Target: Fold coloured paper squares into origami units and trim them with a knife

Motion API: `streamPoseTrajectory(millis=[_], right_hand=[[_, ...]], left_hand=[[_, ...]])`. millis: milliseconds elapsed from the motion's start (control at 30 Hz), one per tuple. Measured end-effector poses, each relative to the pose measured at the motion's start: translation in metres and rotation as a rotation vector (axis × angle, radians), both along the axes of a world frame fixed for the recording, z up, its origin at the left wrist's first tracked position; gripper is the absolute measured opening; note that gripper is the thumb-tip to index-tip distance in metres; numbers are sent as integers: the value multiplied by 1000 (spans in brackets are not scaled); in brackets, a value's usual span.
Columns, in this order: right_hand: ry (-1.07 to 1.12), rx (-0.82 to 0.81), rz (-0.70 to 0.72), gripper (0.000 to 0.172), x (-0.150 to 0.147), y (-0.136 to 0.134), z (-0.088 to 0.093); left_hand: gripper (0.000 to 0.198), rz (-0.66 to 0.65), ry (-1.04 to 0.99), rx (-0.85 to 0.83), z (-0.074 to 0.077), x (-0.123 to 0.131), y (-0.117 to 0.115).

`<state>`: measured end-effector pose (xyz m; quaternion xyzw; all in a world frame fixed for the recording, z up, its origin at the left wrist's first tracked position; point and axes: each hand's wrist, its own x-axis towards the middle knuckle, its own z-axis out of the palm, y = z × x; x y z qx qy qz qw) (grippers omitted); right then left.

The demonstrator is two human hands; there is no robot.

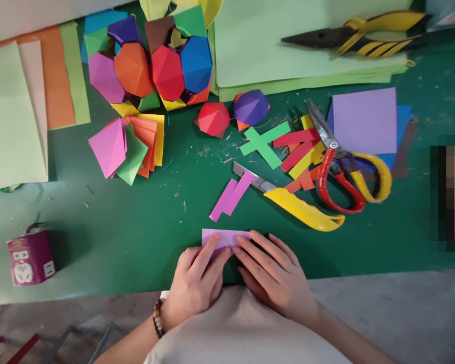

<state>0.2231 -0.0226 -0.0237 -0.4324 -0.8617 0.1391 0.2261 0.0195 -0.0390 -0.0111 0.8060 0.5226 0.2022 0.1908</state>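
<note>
1. A piece of lilac paper [227, 239] lies on the green tabletop [136, 232], near the edge by the person's body.
2. The left hand [200, 277] has fingertips on the paper's left part; whether its thumb pinches it, I cannot tell.
3. The right hand [278, 275], fingers extended, rests its fingertips on the right part; its grip is likewise unclear.
4. Just beyond lie two overlapping orchid strips [229, 197], touching the blade of a yellow-handled knife [305, 207].
5. Red-and-yellow-handled scissors [332, 145] lie to the right, partly over assorted colored strips [298, 156].
6. Faceted paper ornaments [167, 71] sit farther back.
</note>
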Motion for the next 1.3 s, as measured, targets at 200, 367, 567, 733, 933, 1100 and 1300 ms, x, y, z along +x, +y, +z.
streamPoseTrajectory(millis=[200,367,567,733,933,1100,1300], right_hand=[[-19,-1,7,32,2,0,0],[-11,-11,-13,31,0,1,1],[4,-28,1,33,3,2,5],[104,-89,23,36,6,-2,14],[187,-210,2,42,2,-4,20],[251,-241,-36,40,2,-3,23],[268,-304,-151,41,-2,-2,24]], left_hand=[[34,0,-2,-2,1,1,1],[32,13,21,13,2,3,3],[32,0,102,-14,9,5,6],[34,-68,203,-7,15,4,5],[40,-113,349,21,16,6,2],[40,-104,377,50,16,9,1],[37,-85,381,67,18,12,2]])
